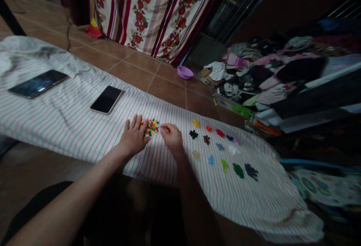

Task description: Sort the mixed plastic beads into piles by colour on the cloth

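Head view. Cloth-covered desk (70, 125), dim light. Mixed pile of small coloured pieces (153, 127) on the striped cloth, between the hands. Left hand (134, 135) flat, fingers spread, tips at the pile's left edge; probably a steadying touch, bounding the loose bits. Right hand (171, 137) at the opposite edge, thumb and fingers curled toward each other, a posture suited to single small pieces. Pale blue speck by the tips; cannot tell whether they have closed on it.

Farther right: single-colour heaps, among them yellow (195, 123), black (193, 134) and dark green (238, 170). Gaps between them likely keep colours from mingling. Two phones, nearer one (107, 99) left of the hands, apparently out of the working area.
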{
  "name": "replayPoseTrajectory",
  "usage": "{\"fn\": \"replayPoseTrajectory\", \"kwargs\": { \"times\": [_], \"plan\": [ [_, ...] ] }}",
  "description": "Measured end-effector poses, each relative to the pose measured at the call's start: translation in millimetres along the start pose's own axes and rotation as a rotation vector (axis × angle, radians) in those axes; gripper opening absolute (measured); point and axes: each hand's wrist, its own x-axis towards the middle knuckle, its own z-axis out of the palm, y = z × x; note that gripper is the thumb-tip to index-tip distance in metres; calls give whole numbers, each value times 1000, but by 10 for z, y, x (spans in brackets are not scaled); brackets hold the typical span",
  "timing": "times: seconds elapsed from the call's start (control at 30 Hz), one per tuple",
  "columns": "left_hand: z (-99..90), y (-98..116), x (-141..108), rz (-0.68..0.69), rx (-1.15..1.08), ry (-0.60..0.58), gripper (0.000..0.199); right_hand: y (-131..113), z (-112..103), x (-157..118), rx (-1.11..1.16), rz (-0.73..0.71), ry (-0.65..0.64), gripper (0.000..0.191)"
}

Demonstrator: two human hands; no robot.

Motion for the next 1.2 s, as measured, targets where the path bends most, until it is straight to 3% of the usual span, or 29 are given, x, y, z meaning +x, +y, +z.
{"fn": "replayPoseTrajectory", "kwargs": {
  "times": [0.13,0.33,0.5,0.97,1.2],
  "plan": [
    [-23,-50,-17,-19,-14,-19,66,-82,10,25,25,-9,-24,18],
    [-49,-83,-18,-12,-28,-35,65,-216,9,-31,-133,-235,-112,14],
    [-67,-75,3,-7,-37,-54,66,-156,42,-62,-278,-258,-112,13],
    [-43,-16,28,7,-15,-30,64,-176,75,-71,-269,-380,-174,18],
    [-71,22,61,17,-31,-33,62,-236,71,-79,-345,-412,-167,7]
  ]
}}
